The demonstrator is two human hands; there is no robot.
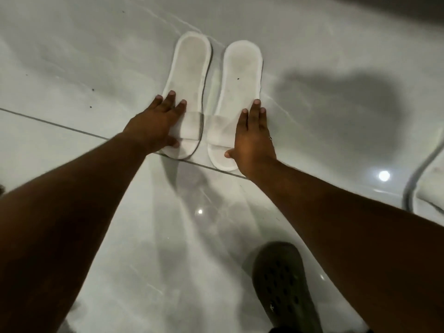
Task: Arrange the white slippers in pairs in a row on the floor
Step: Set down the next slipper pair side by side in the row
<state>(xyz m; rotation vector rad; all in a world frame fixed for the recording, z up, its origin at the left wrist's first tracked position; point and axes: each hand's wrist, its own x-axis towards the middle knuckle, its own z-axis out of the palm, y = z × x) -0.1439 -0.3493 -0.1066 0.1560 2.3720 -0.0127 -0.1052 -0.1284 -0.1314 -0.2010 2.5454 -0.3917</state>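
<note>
Head view: two white slippers side by side on the floor [312, 56], toes toward the camera, heels pointing away. Left slipper [189, 75] has the left hand [156, 123] laid flat over its outer edge and strap, fingers spread, thumb tucked by the toe end, pressing rather than pinching. Right slipper [241, 78] has the right hand [254, 140] flat along its outer edge, fingers together and straight, thumb touching the toe end. Slippers sit just beside each other with a narrow gap between, heels splaying slightly apart (left one tilts a bit leftward). Step in hand looks like squaring up this pair: best done by sliding both inward with even palm pressure until the inner edges run parallel, and using the grout line [60, 127] under the toes as a straightedge so both toes land level. Thin soft soles will likely buckle if shoved from one end, so push from the side, low and flat. Another white slipper [430, 186] shows partly at the right edge, well apart, probably the next pair's spot or stock. Floor is glossy pale marbled tile, reflecting ceiling lights, so things should slide easily. Dark perforated clog [286, 284] on the person's foot at bottom. Dim room, big soft shadow on the tile to the right.
</note>
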